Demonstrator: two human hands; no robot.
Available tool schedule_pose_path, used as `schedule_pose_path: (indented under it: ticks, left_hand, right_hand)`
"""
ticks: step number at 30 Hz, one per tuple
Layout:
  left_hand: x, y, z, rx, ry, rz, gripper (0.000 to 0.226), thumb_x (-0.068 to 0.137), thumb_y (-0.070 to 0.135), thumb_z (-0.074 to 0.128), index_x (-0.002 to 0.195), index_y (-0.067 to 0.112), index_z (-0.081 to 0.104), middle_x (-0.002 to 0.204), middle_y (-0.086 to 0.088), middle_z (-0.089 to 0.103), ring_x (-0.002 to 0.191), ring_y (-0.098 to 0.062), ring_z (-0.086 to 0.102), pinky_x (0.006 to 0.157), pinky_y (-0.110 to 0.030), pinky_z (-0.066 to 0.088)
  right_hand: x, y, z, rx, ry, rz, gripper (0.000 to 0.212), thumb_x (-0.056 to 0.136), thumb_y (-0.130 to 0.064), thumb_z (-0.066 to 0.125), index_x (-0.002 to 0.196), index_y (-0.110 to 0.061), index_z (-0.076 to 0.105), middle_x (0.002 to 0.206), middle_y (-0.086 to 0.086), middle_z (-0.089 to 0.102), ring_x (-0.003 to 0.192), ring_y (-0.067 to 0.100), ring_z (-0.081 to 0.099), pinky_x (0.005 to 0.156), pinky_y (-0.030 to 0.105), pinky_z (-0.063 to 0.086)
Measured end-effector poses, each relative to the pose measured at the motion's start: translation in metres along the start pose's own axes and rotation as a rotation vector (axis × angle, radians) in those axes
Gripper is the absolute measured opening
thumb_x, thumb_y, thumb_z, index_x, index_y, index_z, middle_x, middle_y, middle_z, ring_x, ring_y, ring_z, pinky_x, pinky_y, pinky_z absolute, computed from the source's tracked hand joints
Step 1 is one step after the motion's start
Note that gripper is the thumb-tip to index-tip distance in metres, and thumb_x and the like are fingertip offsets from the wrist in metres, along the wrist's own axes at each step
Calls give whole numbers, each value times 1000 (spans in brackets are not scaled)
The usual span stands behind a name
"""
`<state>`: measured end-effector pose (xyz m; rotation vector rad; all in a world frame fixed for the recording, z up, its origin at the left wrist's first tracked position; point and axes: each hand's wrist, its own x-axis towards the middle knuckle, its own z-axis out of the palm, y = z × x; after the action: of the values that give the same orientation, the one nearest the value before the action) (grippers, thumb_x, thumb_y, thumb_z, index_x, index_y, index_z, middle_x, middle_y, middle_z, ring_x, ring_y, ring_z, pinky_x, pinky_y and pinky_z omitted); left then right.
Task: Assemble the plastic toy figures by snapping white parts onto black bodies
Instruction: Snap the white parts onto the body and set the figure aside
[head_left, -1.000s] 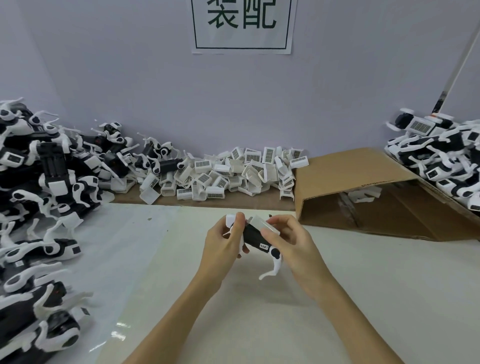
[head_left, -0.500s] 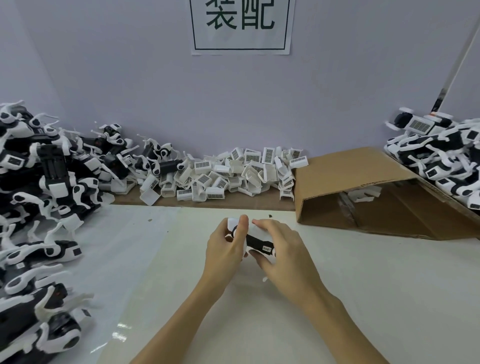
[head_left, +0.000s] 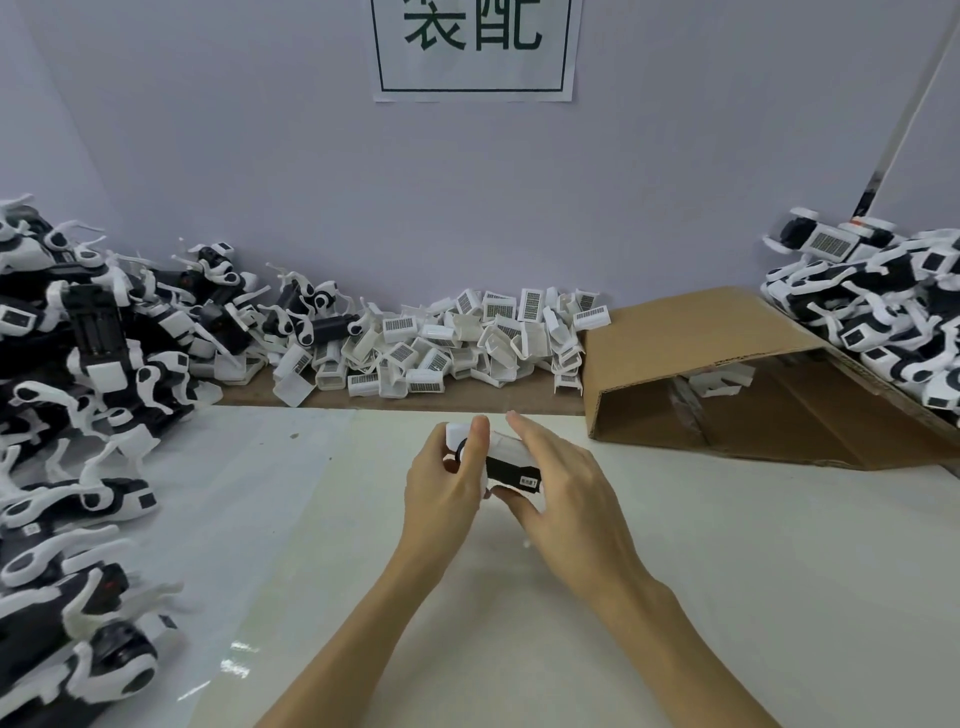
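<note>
Head view, single moment, entries placed relative to the brown corrugated cardboard box (head_left: 727, 358) lying on its side.

Item 1: black plastic toy body with a small white label (head_left: 511, 470), held above the white tabletop (head_left: 727, 571), left of and nearer than the box mouth. Its long axis runs roughly left to right, slightly nearer at the right end.

Item 2: white plastic shell part (head_left: 506, 444), seated along the top of the body; whether it has fully clicked home cannot be told.

Item 3: left hand (head_left: 441, 488), fingers curled round the left end of the body, thumb laid over its top.

Item 4: right hand (head_left: 566, 493), fingers extended over the white part from above, thumb pinching up from beneath the body's right end. Both hands are on the piece; the right one covers the joint, so the closing squeeze would likely be its work, pressing down across the long axis.

Item 5: heap of loose white barcoded plastic clips (head_left: 457, 343), left of the box against the wall.

Item 6: piles of black-and-white figures, far left (head_left: 67, 395) and right of the box (head_left: 883, 306).
</note>
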<state>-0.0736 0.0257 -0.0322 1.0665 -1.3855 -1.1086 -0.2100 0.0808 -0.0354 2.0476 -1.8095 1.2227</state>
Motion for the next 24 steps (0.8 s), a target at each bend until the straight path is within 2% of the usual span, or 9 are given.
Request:
schedule_pose_path:
  ticks: [3, 8, 10, 13, 16, 18, 20, 22, 24]
  left_hand:
    - [0, 1, 0, 11, 1, -3, 70, 79, 82, 52, 95, 16, 67, 81, -8, 74, 78, -32, 70, 75, -51, 57]
    - [-2, 0, 1, 1, -16, -1, 68, 81, 82, 52, 98, 19, 69, 76, -5, 73, 67, -18, 68, 61, -35, 55]
    - [-1, 1, 1, 0, -21, 5, 69, 82, 82, 52, 98, 17, 68, 80, -6, 74, 70, -21, 70, 64, -39, 56]
    - [-2, 2, 0, 7, -29, 43, 68, 82, 78, 54, 96, 12, 65, 84, -9, 73, 80, -34, 68, 76, -55, 57]
    - [-3, 2, -2, -19, -56, 70, 60, 83, 74, 60, 95, 16, 66, 78, -6, 70, 70, -21, 62, 71, -46, 53]
    - [-2, 3, -4, -40, -83, 78, 50, 85, 71, 63, 93, 22, 69, 80, -1, 70, 71, -11, 60, 67, -29, 49]
    - [1, 6, -10, -37, -127, 121, 38, 88, 67, 63, 98, 31, 72, 86, 8, 73, 75, -4, 62, 68, -19, 47]
    - [5, 8, -17, 7, -174, 192, 30, 93, 60, 61, 110, 38, 73, 101, 15, 75, 94, -3, 66, 82, -24, 50]
    - [8, 9, -25, 55, -244, 269, 34, 98, 54, 59, 125, 39, 71, 125, 13, 74, 122, -13, 63, 102, -39, 50]
  right_hand:
    - [1, 3, 0, 16, -29, 10, 61, 86, -18, 85, 142, -21, 62, 131, -4, 70, 121, 24, 61, 99, 35, 53]
    - [2, 5, -3, -7, -41, -10, 58, 87, -18, 84, 142, -22, 63, 130, -7, 70, 118, 23, 61, 98, 33, 54]
    - [2, 3, -3, -5, -50, -28, 63, 88, -20, 84, 146, -22, 59, 138, -5, 66, 124, 21, 59, 104, 36, 53]
    - [-1, 0, 2, 9, -64, -58, 68, 89, -21, 82, 151, -21, 53, 147, -5, 60, 130, 19, 56, 109, 36, 50]
    - [3, 3, -1, -6, -55, -42, 61, 92, -19, 79, 149, -24, 56, 138, -10, 67, 120, 22, 60, 103, 36, 52]
    - [4, 9, -6, 146, -123, -12, 61, 93, -24, 78, 150, -28, 55, 137, -14, 66, 124, 13, 60, 103, 29, 50]
    - [7, 12, -15, 495, -303, 162, 59, 97, -37, 73, 151, -35, 51, 136, -19, 65, 125, 2, 61, 101, 16, 47]
    - [11, 17, -25, 736, -436, 343, 46, 103, -50, 58, 146, -34, 54, 131, -13, 68, 123, 7, 63, 102, 20, 48]
    - [11, 25, -32, 824, -552, 384, 33, 110, -43, 47, 129, -24, 68, 116, -6, 74, 110, 12, 68, 97, 25, 49]
